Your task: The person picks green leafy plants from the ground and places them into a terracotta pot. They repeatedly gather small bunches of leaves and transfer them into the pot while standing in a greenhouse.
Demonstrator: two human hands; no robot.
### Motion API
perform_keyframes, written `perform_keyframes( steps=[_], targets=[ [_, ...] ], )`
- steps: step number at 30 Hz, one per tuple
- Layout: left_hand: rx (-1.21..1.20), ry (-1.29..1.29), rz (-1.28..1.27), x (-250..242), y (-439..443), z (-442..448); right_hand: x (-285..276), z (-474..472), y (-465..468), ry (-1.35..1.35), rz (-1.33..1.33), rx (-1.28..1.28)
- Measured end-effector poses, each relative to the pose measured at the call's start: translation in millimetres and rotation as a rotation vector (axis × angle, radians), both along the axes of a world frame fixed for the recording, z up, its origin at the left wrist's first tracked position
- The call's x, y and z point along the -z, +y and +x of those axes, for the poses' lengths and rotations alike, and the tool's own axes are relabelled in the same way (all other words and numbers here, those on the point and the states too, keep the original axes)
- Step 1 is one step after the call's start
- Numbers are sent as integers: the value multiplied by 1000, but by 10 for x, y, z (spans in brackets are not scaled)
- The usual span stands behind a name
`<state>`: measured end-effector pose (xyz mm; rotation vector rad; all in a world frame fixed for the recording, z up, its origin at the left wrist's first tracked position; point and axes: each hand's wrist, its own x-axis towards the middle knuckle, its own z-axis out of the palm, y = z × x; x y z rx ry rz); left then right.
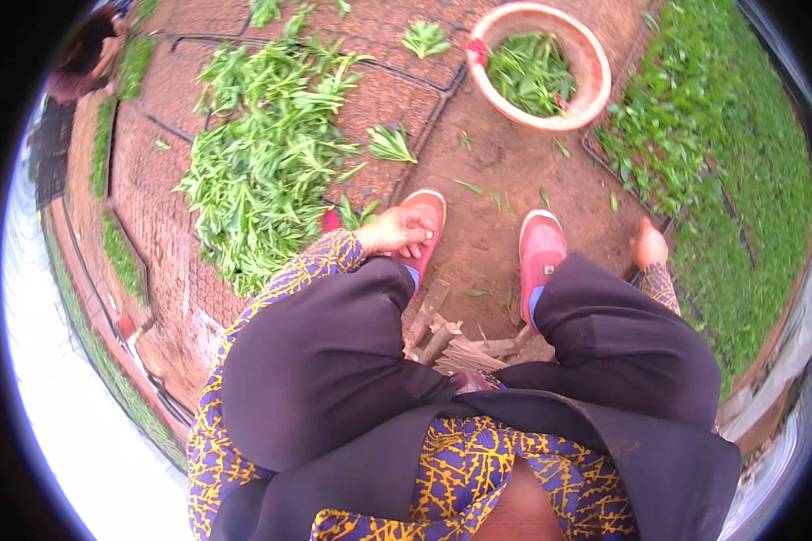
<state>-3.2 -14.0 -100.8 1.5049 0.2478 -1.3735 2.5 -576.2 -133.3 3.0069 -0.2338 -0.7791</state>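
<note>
My left hand (398,231) hangs over my left shoe (426,206), its fingers loosely curled and slightly apart, with nothing visible in it. A large heap of cut leafy green shoots (271,149) lies to its left, with a small bunch of leaves (358,213) close by. My right hand (648,245) is beside the dense green seedlings (710,162); its fingers are blurred and partly hidden, so its grip is unclear. Ahead, a round pinkish basin (593,88) holds loose green leaves (531,74). Small leaf bunches (391,144) lie on the dark cell trays (379,101).
Below me, between my legs, are the wooden pieces of a low seat (440,338). My right shoe (541,247) stands on bare soil (487,155) with scattered leaves. Another person (84,54) is at the far upper left. A pipe (139,351) runs along the left.
</note>
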Motion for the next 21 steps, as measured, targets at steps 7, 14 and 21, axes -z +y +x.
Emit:
perform_keyframes(
  steps=[7, 14, 21],
  targets=[
    [-418, -124, -53, -128, 447, -645, 21, 17, 271, 26, -60, -41],
    [-1002, -109, -48, 16, 751, -1381, -1297, 689, 1261, -248, 853, 142],
    [-1223, -108, -126, -211, 849, -2147, -2616, 1285, 2192, -534, 913, -93]
  ],
)
